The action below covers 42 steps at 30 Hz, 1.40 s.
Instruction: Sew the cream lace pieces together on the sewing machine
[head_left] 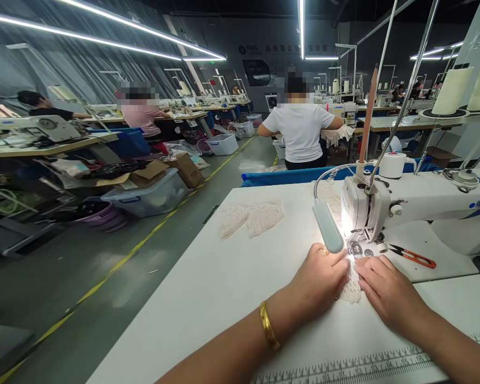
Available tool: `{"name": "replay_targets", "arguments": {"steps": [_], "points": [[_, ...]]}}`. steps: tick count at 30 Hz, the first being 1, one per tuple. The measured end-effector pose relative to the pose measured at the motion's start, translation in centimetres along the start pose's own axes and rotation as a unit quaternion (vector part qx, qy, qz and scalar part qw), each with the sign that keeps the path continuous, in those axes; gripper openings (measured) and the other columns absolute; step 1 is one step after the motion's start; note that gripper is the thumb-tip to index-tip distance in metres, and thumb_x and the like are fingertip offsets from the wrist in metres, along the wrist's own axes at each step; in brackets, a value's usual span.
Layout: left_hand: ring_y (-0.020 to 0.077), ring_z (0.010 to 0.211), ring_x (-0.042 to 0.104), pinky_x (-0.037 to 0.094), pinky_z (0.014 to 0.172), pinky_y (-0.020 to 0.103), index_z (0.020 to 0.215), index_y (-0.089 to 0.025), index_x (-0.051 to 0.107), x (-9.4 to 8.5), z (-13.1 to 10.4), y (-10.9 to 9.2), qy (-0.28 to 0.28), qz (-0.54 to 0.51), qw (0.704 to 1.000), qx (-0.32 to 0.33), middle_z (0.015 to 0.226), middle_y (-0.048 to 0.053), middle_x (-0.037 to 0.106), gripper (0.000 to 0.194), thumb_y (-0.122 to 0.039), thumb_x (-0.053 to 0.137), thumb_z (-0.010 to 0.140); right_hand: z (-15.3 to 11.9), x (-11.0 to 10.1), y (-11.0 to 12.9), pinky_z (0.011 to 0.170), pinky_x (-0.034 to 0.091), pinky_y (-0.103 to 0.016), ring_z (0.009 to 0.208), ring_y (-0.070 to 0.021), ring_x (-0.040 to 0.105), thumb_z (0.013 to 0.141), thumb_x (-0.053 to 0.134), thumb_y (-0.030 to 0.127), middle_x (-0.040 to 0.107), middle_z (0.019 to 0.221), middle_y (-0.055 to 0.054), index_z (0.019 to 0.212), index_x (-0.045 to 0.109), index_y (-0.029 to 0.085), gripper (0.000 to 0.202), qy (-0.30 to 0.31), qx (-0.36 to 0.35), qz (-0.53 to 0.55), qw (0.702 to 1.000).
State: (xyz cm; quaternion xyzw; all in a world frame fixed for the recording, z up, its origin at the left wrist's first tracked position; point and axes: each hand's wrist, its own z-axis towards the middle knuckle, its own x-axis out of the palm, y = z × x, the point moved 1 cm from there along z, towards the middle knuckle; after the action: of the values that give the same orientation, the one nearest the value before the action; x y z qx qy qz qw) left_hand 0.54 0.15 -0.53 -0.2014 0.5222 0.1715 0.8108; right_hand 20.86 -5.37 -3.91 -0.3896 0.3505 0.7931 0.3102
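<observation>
A piece of pale lace fabric [351, 290] lies under the needle area of a white sewing machine [424, 194]. My left hand [322, 274] has its fingers closed on the lace's left side, just below the green-grey lamp head [328, 226]. On the right side of the lace, my right hand [388, 290] presses it with fingers held together, close to the presser foot. The lamp lights the needle area brightly. Two more lace pieces [266, 217] lie flat on the white table [208, 277], left of the machine. The lace's far end is partly hidden by the lamp and machine.
Red-handled thread snips [418, 257] rest right of the needle area. A ruler strip [356, 368] runs along the near table edge. Thread cones [453, 89] stand at upper right. Beyond the table sits a person in a white shirt [302, 133]; others sit at machines farther left.
</observation>
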Motion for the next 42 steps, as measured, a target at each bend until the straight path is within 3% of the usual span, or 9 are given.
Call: {"name": "replay_targets", "arguments": {"steps": [4, 8, 14, 18, 26, 35, 42], "points": [[0.0176, 0.071, 0.051, 0.04, 0.067, 0.035, 0.074, -0.019, 0.053, 0.6, -0.4, -0.9, -0.03, -0.009, 0.999, 0.022, 0.081, 0.004, 0.064, 0.021, -0.009, 0.047, 0.092, -0.2, -0.2, -0.1, 0.071, 0.05, -0.039, 0.083, -0.0237, 0.056, 0.103, 0.043, 0.012, 0.061, 0.087, -0.006, 0.098, 0.061, 0.023, 0.022, -0.001, -0.008, 0.012, 1.0], [0.0162, 0.065, 0.044, 0.035, 0.062, 0.033, 0.069, -0.019, 0.047, 1.4, -0.2, -0.9, -0.042, -0.009, 0.999, 0.012, 0.073, 0.003, 0.058, 0.023, -0.006, 0.046, 0.087, -0.4, -0.2, -0.2, 0.069, 0.047, -0.038, 0.079, -0.0231, 0.054, 0.103, 0.044, 0.012, 0.058, 0.083, -0.004, 0.097, 0.06, 0.023, 0.021, -0.01, -0.009, 0.019, 1.0], [0.0157, 0.07, 0.055, 0.044, 0.07, 0.031, 0.071, -0.019, 0.052, 0.4, -0.1, -0.3, -0.018, -0.111, 0.992, -0.053, 0.076, 0.002, 0.064, 0.015, -0.006, 0.051, 0.079, -0.6, -0.4, 0.1, 0.069, 0.047, -0.036, 0.08, -0.0218, 0.051, 0.099, 0.045, 0.006, 0.057, 0.084, -0.003, 0.111, 0.062, 0.023, 0.027, -0.014, -0.053, 0.042, 0.998], [0.0158, 0.073, 0.061, 0.049, 0.076, 0.032, 0.073, -0.02, 0.055, -0.2, -0.1, -0.1, -0.024, -0.158, 0.984, -0.084, 0.079, 0.001, 0.069, 0.015, -0.006, 0.05, 0.079, -0.5, -0.4, 0.3, 0.068, 0.045, -0.035, 0.081, -0.0215, 0.048, 0.096, 0.046, 0.003, 0.055, 0.084, -0.004, 0.108, 0.062, 0.022, 0.028, -0.002, -0.065, 0.043, 0.997], [0.015, 0.064, 0.052, 0.044, 0.07, 0.031, 0.069, -0.019, 0.05, 0.8, -0.1, -0.5, -0.019, -0.106, 0.994, -0.028, 0.066, 0.0, 0.06, 0.016, -0.009, 0.051, 0.081, -0.5, -0.3, 0.2, 0.069, 0.043, -0.035, 0.081, -0.0216, 0.045, 0.095, 0.045, 0.002, 0.051, 0.085, -0.003, 0.101, 0.059, 0.021, 0.024, 0.006, -0.062, 0.045, 0.997], [0.0157, 0.068, 0.053, 0.043, 0.07, 0.031, 0.071, -0.019, 0.049, 0.8, 0.2, -0.3, -0.01, -0.07, 0.997, -0.016, 0.073, 0.002, 0.063, 0.019, -0.009, 0.05, 0.088, -0.4, -0.1, 0.2, 0.067, 0.04, -0.034, 0.08, -0.021, 0.043, 0.097, 0.043, 0.002, 0.05, 0.084, -0.003, 0.09, 0.053, 0.021, 0.022, -0.007, -0.042, 0.043, 0.998], [0.0146, 0.068, 0.055, 0.043, 0.071, 0.032, 0.07, -0.018, 0.055, 0.9, 0.3, -0.2, -0.024, -0.069, 0.997, 0.016, 0.074, 0.001, 0.064, 0.028, -0.006, 0.048, 0.094, -0.4, -0.2, 0.3, 0.071, 0.042, -0.036, 0.082, -0.0216, 0.044, 0.097, 0.044, 0.001, 0.051, 0.087, -0.004, 0.107, 0.06, 0.02, 0.026, 0.002, -0.051, 0.049, 0.998]]}}
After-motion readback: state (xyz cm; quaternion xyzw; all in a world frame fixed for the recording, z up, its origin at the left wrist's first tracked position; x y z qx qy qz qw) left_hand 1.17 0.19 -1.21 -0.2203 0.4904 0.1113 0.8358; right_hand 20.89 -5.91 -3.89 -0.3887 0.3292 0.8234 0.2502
